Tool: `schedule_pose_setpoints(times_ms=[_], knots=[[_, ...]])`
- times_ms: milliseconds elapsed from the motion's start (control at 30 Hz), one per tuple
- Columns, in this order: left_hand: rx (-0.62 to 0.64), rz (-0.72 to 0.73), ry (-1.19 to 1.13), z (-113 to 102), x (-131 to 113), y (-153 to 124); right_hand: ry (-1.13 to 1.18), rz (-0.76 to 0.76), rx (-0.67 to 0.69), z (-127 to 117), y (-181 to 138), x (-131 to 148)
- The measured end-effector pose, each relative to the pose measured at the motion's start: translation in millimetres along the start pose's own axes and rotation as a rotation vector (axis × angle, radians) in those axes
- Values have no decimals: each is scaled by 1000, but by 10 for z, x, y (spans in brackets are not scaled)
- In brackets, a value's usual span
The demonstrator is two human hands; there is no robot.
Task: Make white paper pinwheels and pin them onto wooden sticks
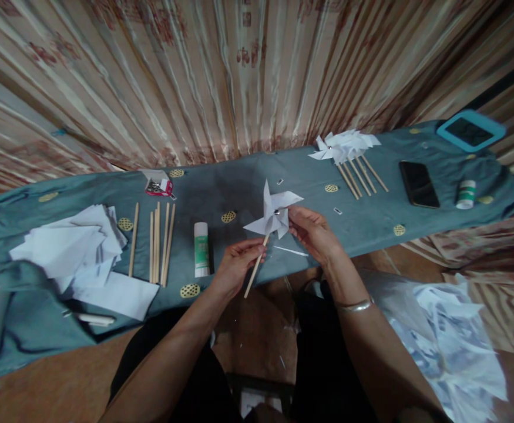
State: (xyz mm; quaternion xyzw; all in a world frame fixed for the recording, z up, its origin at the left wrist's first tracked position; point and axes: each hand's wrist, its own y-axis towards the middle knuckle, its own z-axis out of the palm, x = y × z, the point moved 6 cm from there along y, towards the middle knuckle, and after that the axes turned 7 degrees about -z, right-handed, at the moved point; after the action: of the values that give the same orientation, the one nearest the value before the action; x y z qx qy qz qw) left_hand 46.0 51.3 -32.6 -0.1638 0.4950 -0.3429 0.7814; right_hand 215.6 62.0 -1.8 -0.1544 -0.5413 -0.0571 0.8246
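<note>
Near the table's front edge I hold a white paper pinwheel (274, 216) with a shiny pin at its centre. My left hand (238, 261) pinches its wooden stick (253, 275) just below the blades. The fingers of my right hand (316, 232) are closed at the pinwheel's right blade; their tips are partly hidden behind the paper. A thin white paper strip (291, 251) lies below the pinwheel. A white and green glue stick (201, 249) stands to the left of my left hand.
Left of me are loose wooden sticks (157, 244), a paper pile (76, 241) and a small red box of pins (158, 185). Several finished pinwheels (349, 147), a phone (419, 184), another glue stick (466, 195) and a blue-framed device (471, 130) lie right. A plastic bag (446, 346) sits below.
</note>
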Motion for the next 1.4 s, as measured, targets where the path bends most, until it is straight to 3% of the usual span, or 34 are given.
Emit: schedule_pose_setpoints(times_ms=[767,1100,1400], knots=[[-47,66,2,75,-66,-52,105,122,73,50,-61,-62],[-122,125,69,-107,-108,-243,129,164,125,188,-61,-167],[-163,181,-16,-174,10,-204,117,173,147,286,-51,-260]])
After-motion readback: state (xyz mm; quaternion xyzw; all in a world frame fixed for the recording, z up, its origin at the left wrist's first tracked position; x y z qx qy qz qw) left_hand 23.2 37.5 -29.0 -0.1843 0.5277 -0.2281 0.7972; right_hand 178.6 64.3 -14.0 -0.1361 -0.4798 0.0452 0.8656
